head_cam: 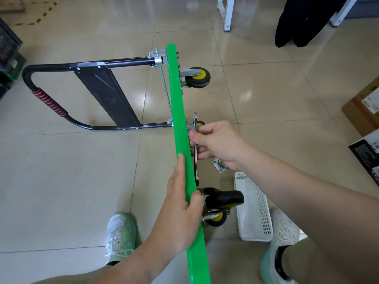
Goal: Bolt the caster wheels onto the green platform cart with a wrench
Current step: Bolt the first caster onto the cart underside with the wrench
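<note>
Cart: the green cart (180, 124) stands up on its thin edge on the floor, between the person's feet.
Cart's long line: its edge runs from far away straight back to the person's knees. The black handle (61, 99) lies flat on the floor to the left. The wheel side faces right.
Left hand: the left hand (182, 203) is wrapped round the green edge in a firm grip and keeps the cart up.
Right hand: the right hand (215, 142) has its grip closed on the middle of the wrench (195, 152).
Wrench's long line: it lies along the cart, just beside it. Its far end sits at the plate of the middle wheel (200, 123).
Done: the far wheel (195, 77) and the near wheel (223, 199) look bolted on.
In hand: the middle wheel, I think.
Left: a loose wheel plate (219, 165) lies on the floor by the white basket (254, 212), so that wheel likely still has to go on.
</note>
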The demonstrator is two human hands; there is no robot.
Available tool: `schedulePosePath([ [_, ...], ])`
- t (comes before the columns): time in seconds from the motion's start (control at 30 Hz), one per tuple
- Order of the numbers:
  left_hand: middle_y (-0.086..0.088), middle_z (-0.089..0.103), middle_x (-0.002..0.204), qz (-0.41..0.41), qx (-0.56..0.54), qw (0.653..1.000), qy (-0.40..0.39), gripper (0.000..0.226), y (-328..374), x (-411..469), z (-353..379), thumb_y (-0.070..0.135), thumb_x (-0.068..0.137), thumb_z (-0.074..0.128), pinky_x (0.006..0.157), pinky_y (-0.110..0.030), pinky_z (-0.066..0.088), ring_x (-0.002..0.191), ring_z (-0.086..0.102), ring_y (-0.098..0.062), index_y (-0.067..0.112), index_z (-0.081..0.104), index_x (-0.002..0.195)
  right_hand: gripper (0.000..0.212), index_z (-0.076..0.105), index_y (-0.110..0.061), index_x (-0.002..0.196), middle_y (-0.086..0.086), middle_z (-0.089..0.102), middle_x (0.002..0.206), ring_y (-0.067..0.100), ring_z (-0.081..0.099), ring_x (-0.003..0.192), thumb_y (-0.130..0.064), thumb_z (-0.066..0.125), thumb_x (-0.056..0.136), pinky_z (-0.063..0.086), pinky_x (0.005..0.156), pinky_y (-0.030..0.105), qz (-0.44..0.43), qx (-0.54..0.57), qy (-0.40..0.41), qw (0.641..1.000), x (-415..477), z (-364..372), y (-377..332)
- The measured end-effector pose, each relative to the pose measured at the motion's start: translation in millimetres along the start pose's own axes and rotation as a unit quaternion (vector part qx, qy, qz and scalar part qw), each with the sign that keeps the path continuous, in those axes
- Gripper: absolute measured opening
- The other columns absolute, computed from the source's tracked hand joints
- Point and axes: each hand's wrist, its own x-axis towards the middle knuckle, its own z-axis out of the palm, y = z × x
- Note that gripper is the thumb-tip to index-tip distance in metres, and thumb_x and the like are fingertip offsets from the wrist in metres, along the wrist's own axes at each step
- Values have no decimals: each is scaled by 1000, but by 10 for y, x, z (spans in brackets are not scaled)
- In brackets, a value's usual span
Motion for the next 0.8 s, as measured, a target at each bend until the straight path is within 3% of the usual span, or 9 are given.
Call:
schedulePosePath([
  [0.13,29,14,155,4,5,1000,0,81,5,10,1,12,105,44,88,14,13,114,14,47,44,-5,160,13,75,-14,99,7,77,90,34,73,91,-24,69,94,63,74,39,-20,-1,19,1000,-79,30,10],
  [0.27,28,17,151,3,3,1000,0,81,16,6,1,10,105,44,84,14,16,109,19,47,40,-4,162,8,74,-19,97,0,77,86,16,74,84,-18,67,94,62,79,39,-62,9,13,998,-289,35,-14],
  [0.4,28,22,149,6,6,1000,9,82,-7,8,-2,10,104,44,88,13,16,112,23,45,42,-3,162,19,74,-26,91,-3,78,90,11,74,90,-7,70,91,60,81,31,-110,27,5,994,-593,31,19],
  [0.53,22,24,159,4,1,1000,20,79,-56,14,0,16,103,44,96,10,16,127,22,34,43,0,162,32,76,-26,85,-7,77,88,7,71,87,6,73,83,54,87,24,-167,33,-5,985,-958,50,195],
  [0.7,21,21,164,9,-3,1000,23,79,-81,-2,9,13,106,47,97,10,17,144,26,12,43,1,162,39,80,-28,92,-3,77,96,14,72,94,8,71,83,56,94,37,-208,49,-5,977,-1180,80,408],
  [0.8,22,24,161,5,1,1000,26,77,-61,2,24,26,103,47,94,11,17,137,28,19,45,1,162,35,77,-18,94,-5,77,95,7,72,94,14,71,81,55,92,26,-217,56,30,974,-1209,39,319],
])
